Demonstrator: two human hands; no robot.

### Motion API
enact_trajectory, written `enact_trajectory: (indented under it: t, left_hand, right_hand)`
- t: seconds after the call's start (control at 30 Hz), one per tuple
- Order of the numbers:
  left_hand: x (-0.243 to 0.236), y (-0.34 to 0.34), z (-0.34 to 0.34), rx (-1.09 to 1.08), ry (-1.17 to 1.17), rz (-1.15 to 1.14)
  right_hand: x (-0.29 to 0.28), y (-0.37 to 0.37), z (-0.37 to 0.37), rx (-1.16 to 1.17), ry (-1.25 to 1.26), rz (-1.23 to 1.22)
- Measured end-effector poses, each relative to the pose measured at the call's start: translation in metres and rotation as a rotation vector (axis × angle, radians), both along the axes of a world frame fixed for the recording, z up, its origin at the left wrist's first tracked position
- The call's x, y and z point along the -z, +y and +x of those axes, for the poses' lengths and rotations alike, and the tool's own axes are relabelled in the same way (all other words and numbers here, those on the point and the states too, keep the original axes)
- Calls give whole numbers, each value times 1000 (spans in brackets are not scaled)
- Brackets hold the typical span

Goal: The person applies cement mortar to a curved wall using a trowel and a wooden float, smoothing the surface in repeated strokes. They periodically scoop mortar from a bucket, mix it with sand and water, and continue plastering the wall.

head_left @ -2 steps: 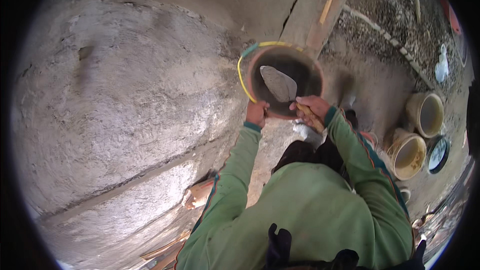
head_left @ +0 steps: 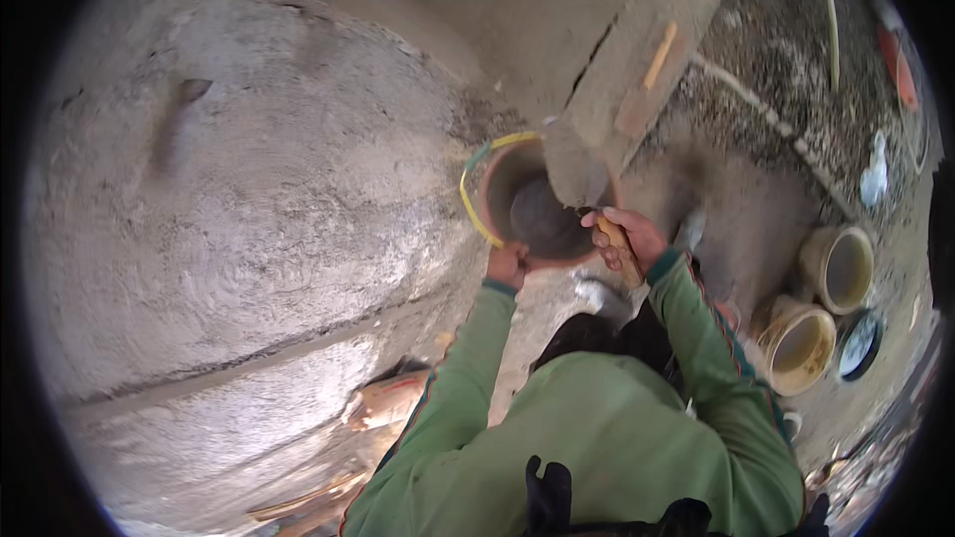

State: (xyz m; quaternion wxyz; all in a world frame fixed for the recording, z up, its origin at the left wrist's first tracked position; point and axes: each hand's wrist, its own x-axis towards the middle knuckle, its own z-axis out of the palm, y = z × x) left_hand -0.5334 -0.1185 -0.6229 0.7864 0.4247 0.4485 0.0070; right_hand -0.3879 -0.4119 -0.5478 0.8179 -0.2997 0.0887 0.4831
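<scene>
The trowel (head_left: 574, 169) slants across the far-right rim of the bucket (head_left: 553, 264), its wooden handle gripped by the right hand (head_left: 637, 237). The left hand (head_left: 507, 267) is closed on the bucket's near-left side, by its yellow-and-green handle (head_left: 466, 197). A tilting blade could drop any load outside the bucket; a slack left grip could let it tip. Beyond the bucket lies a wooden-handled float (head_left: 639, 107).

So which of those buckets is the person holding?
The reddish-rimmed bucket with the yellow-and-green handle, gripped by the left hand; the two pale buckets and the dark one at right are untouched.
</scene>
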Motion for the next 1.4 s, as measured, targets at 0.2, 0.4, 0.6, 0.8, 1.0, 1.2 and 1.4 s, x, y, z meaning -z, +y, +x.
enact_trajectory:
  t: [0.2,0.4,0.6,0.8,1.0,1.2,1.4]
  left_hand:
    - [42,65,-117,-249,29,-97]
    - [59,60,-160,-524,40,35]
    - [101,56,-143,90,216,1237]
    - [97,22,-160,283,137,1284]
    - [-33,-41,-34,-4,-38,476]
    - [-111,-51,8,241,-41,444]
    - [-147,-51,23,391,-139,555]
  right_hand:
    - [-94,-4,74,646,-335,255]
    - [-82,25,140,1391,-786,295]
    - [89,117,232,399,-1439,-936]
    - [177,1,43,-492,-1393,-982]
    - [175,33,-8,-921,-1587,-913]
    - [61,68,-39,-619,-1337,-1196]
    - [-38,96,-16,-431,-1227,-1381]
